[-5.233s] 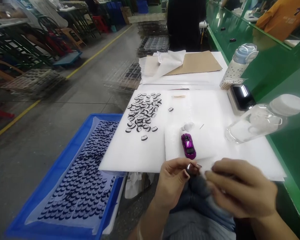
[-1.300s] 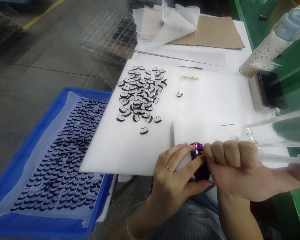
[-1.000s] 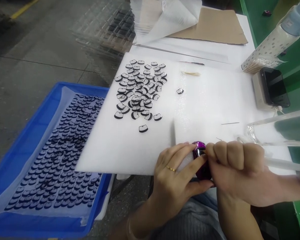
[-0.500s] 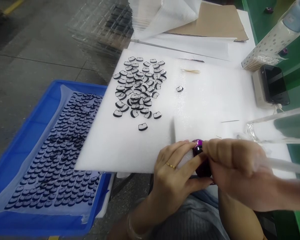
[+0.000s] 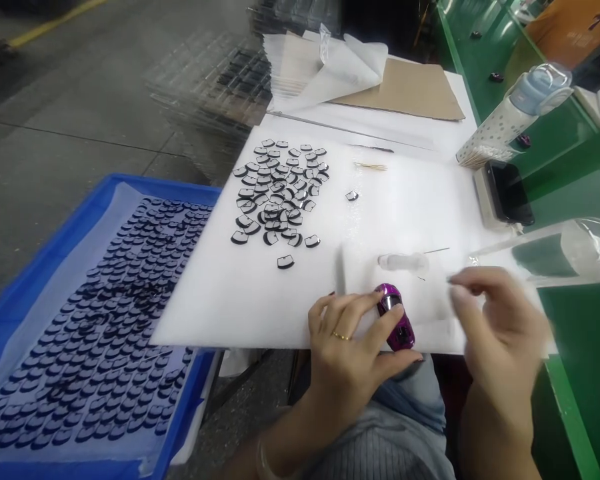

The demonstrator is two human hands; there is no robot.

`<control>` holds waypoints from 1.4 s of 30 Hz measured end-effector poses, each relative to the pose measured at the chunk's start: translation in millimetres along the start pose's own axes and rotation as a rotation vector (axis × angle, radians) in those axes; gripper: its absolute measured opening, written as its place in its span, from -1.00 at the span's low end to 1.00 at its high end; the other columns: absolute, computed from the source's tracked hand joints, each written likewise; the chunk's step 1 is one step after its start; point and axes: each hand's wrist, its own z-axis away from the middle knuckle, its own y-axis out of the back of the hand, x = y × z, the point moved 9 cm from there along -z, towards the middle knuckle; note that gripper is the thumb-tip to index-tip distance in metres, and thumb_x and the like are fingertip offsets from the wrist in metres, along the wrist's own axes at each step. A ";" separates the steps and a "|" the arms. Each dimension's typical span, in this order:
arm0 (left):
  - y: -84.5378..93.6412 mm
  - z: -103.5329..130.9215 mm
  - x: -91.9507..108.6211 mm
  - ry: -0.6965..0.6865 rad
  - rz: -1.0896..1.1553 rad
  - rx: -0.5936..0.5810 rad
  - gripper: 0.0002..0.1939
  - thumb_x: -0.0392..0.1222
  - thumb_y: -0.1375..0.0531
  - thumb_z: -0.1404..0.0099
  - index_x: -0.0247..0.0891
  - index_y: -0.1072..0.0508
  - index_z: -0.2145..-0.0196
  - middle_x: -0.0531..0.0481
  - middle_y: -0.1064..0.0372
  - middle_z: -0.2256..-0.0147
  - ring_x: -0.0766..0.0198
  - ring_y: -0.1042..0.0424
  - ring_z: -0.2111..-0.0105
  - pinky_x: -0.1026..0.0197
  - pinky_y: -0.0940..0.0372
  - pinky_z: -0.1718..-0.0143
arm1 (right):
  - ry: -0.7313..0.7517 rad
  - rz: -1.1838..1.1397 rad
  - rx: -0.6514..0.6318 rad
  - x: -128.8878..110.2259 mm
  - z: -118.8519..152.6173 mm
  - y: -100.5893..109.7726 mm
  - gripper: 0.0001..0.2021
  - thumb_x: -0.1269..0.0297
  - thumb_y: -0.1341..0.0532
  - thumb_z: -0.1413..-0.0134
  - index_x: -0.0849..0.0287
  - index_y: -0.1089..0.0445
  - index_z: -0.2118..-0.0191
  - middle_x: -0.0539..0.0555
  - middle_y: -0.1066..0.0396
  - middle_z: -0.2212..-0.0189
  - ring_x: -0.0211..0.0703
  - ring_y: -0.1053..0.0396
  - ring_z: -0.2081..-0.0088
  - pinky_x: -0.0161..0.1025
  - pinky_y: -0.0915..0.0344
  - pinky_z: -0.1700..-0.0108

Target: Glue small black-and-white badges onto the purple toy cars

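A shiny purple toy car [image 5: 403, 333] sits at the front of the white foam board. My left hand [image 5: 347, 353] lies over its left side, thumb and fingers gripping it at both ends. To the right of the car is my right hand [image 5: 503, 327], raised and somewhat blurred, with thumb and forefinger pressed together; whatever may be between them is too small to make out. Just behind the car lies a small clear tube [image 5: 397, 262]. Close to it is a thin needle-like stick [image 5: 437, 250].
Many small clear, dark-edged pieces [image 5: 285, 262] are scattered over the foam board [image 5: 205, 320]. A blue tray [image 5: 100, 207] of similar pieces stands at left. Thin sticks [image 5: 373, 166], a phone [image 5: 509, 192], a dotted bottle [image 5: 505, 120] and a clear plastic bottle [image 5: 570, 250] surround the work area.
My right hand has moved away from the car to the right, uncovering the car and the small tube. My left hand still holds the car. The view has shifted.
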 end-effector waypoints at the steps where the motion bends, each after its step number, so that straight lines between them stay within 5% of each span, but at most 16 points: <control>1: -0.5 1.1 1.4 0.010 -0.019 0.018 -0.57 0.25 -0.26 -0.35 -0.17 -0.60 0.16 -0.13 -0.58 0.16 0.06 -0.51 0.18 -0.06 -0.27 -0.03 | -0.018 0.110 -0.099 9.8 2.2 -6.2 -0.97 0.29 -0.29 -0.23 0.07 -0.45 0.25 0.05 -0.43 0.34 -0.06 -0.35 0.27 -0.09 -0.27 0.22; 4: -2.3 3.3 4.6 0.025 -0.046 0.045 -0.60 0.23 -0.22 -0.39 -0.16 -0.59 0.17 -0.10 -0.56 0.18 0.10 -0.50 0.19 -0.09 -0.22 -0.10 | -0.029 0.301 -0.229 29.6 2.3 -20.0 -0.89 0.23 -0.26 -0.24 0.11 -0.42 0.31 0.06 -0.43 0.35 -0.05 -0.33 0.30 -0.10 -0.24 0.25; 8: -3.1 4.6 3.8 0.021 -0.033 0.029 -0.59 0.23 -0.19 -0.42 -0.16 -0.59 0.15 -0.12 -0.54 0.12 0.10 -0.50 0.16 -0.10 -0.20 -0.16 | 0.023 0.370 -0.309 28.0 -0.2 -29.5 -0.85 0.25 -0.15 -0.31 0.12 -0.36 0.30 0.08 -0.40 0.34 -0.04 -0.35 0.28 -0.10 -0.24 0.25; 14: -4.9 7.9 0.9 0.016 -0.006 -0.025 -0.57 0.22 -0.20 -0.39 -0.17 -0.59 0.10 -0.16 -0.51 0.07 0.08 -0.49 0.09 -0.12 -0.24 -0.17 | 0.095 0.254 -0.240 20.0 0.1 -13.6 -0.94 0.36 -0.18 -0.33 0.10 -0.33 0.23 0.03 -0.45 0.37 -0.14 -0.41 0.36 -0.21 -0.26 0.36; 22: -4.7 8.7 -1.2 0.027 0.007 -0.040 -0.60 0.21 -0.19 -0.41 -0.15 -0.60 0.10 -0.15 -0.50 0.06 0.08 -0.48 0.10 -0.12 -0.27 -0.16 | 0.157 0.499 -0.391 20.4 -8.7 -39.0 -0.85 0.32 -0.07 -0.33 0.13 -0.31 0.30 0.12 -0.36 0.37 -0.05 -0.30 0.35 -0.12 -0.20 0.33; 25: -4.7 9.0 -2.3 0.039 0.015 -0.051 -0.60 0.21 -0.21 -0.40 -0.15 -0.59 0.09 -0.14 -0.48 0.06 0.09 -0.50 0.08 -0.11 -0.28 -0.17 | 0.075 0.336 -0.368 19.9 -6.0 -29.1 -0.86 0.32 -0.12 -0.34 0.12 -0.34 0.29 0.08 -0.38 0.38 -0.10 -0.32 0.38 -0.16 -0.21 0.37; 31: 17.4 -1.7 -3.6 0.060 -0.030 0.078 -0.40 0.36 -0.17 -0.35 -0.27 -0.54 0.07 -0.16 -0.44 0.10 0.07 -0.48 0.06 -0.06 -0.35 -0.15 | -0.096 -0.230 -0.039 21.3 9.7 2.0 -0.84 0.44 -0.30 -0.27 0.00 -0.58 0.16 0.03 -0.49 0.33 -0.14 -0.43 0.28 -0.19 -0.34 0.34; 35: 27.7 -19.7 3.1 0.077 0.186 0.034 -0.86 -0.24 -0.26 -0.44 -0.35 -0.52 0.09 -0.05 -0.45 0.24 0.28 -0.49 0.23 0.26 -0.48 0.25 | -0.291 -0.622 -0.138 29.6 19.8 -18.4 -0.90 0.34 -0.32 -0.30 -0.01 -0.59 0.19 -0.01 -0.53 0.40 -0.18 -0.50 0.35 -0.21 -0.50 0.29; 37: 20.7 -27.2 4.3 0.152 0.343 -0.063 -0.84 -0.47 -0.20 -0.37 -0.35 -0.52 0.14 -0.01 -0.45 0.28 0.37 -0.49 0.29 0.34 -0.47 0.29 | -0.359 -0.735 -0.178 27.9 24.2 -26.5 -0.93 0.28 -0.33 -0.30 -0.02 -0.58 0.23 0.00 -0.56 0.40 -0.15 -0.55 0.31 -0.18 -0.57 0.23; 42: 4.4 -36.5 7.8 0.270 0.549 -0.134 -0.87 -0.42 -0.23 -0.33 -0.37 -0.54 0.17 -0.03 -0.52 0.28 0.35 -0.51 0.31 0.34 -0.51 0.24 | -0.410 -0.793 -0.193 16.7 30.7 -35.5 -0.91 0.21 -0.38 -0.23 0.01 -0.57 0.32 0.07 -0.60 0.20 -0.11 -0.59 0.24 -0.19 -0.62 0.26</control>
